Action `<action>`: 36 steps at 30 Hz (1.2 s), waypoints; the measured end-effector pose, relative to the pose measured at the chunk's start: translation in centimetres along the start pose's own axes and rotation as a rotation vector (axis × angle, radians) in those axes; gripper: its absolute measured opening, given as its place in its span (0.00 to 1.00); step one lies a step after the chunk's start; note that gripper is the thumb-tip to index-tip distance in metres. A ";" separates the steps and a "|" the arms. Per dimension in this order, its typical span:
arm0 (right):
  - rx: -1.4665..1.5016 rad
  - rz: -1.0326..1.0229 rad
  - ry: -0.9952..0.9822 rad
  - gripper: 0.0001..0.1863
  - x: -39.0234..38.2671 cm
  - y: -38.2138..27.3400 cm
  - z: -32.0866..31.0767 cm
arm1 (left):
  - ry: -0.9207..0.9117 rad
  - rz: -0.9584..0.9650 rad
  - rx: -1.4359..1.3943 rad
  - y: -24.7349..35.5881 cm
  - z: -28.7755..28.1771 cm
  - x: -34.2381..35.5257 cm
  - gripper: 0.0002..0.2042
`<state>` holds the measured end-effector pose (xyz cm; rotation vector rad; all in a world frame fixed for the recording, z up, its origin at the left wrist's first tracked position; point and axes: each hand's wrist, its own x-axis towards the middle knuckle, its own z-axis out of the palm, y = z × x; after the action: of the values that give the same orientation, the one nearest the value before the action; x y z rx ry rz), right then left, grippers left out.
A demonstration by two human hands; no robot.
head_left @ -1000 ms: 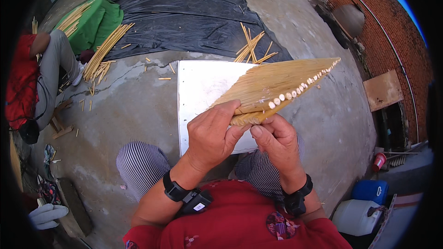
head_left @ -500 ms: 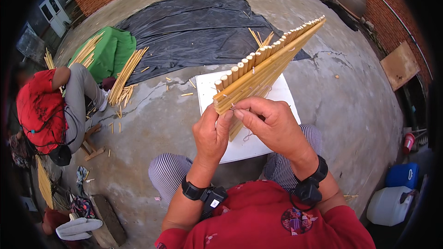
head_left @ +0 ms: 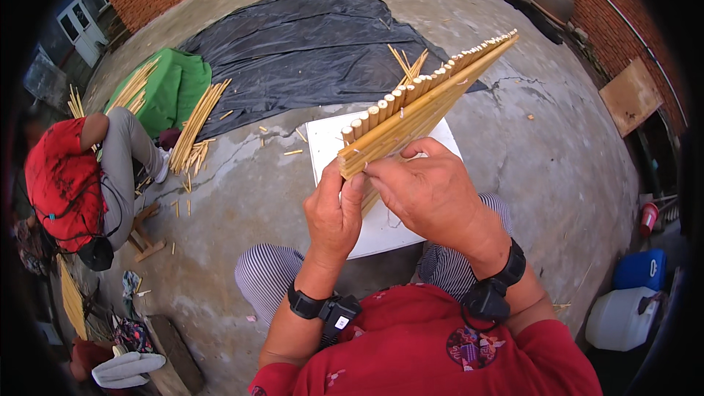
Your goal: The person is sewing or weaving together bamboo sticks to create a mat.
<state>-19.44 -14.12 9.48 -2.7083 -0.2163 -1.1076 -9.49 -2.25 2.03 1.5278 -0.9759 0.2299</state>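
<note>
A mat of pale yellow stalks tied side by side [head_left: 419, 122] slants up from my hands toward the far right, its cut ends in a row along the top. My left hand [head_left: 330, 214] grips its near corner, thumb in front and fingers partly behind. Close beside that thumb, my right hand [head_left: 442, 192] is closed in a pinch on a thin string at the mat's edge; the fingertips partly hide it. Loose string dangles below, over a white board [head_left: 323, 148] that stands before my knees under the mat.
At left a person in red [head_left: 66, 176] sits near bundles of stalks [head_left: 199, 116] and a green cloth [head_left: 180, 88]. A black tarp [head_left: 293, 44] covers the ground ahead. A blue jug [head_left: 639, 271] and a white jug [head_left: 622, 319] stand at right.
My right hand has turned and drawn in closer to the mat's edge, its knuckles now hiding more of the string. My left hand keeps its grip. The view has shifted slightly.
</note>
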 end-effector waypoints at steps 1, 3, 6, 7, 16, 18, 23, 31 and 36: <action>-0.042 -0.010 -0.081 0.07 0.2 -0.1 -0.4 | -0.001 0.001 -0.001 0.0 0.0 0.1 0.15; -0.083 -0.018 -0.162 0.07 0.6 -0.2 -1.2 | 0.017 0.029 0.015 0.2 0.1 0.0 0.14; -0.079 -0.066 -0.211 0.08 1.0 0.2 -1.4 | 0.052 0.029 0.032 0.0 0.4 0.1 0.14; -0.048 -0.074 -0.199 0.08 1.0 0.3 -1.3 | 0.052 0.029 0.034 0.1 0.4 0.1 0.14; 0.065 -0.017 -0.173 0.12 0.2 0.7 -1.1 | 0.039 -0.035 0.043 0.6 0.7 -0.1 0.14; 0.066 -0.018 -0.184 0.12 0.5 0.2 -1.0 | 0.047 -0.051 0.067 0.5 0.5 -0.2 0.14; -0.063 0.027 -0.176 0.06 0.2 -0.2 -1.3 | 0.044 -0.012 0.060 0.6 0.5 0.0 0.13; -0.029 0.159 -0.239 0.10 -0.8 -1.5 -2.6 | 0.100 -0.046 0.078 -0.3 -0.3 0.4 0.12; 0.149 0.318 -0.174 0.05 -1.5 -1.2 -3.6 | 0.053 -0.154 0.006 0.6 0.0 0.1 0.15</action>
<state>-23.18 -13.90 11.14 -2.5874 0.0999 -0.7379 -9.79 -2.23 2.52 1.5868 -0.8122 0.1631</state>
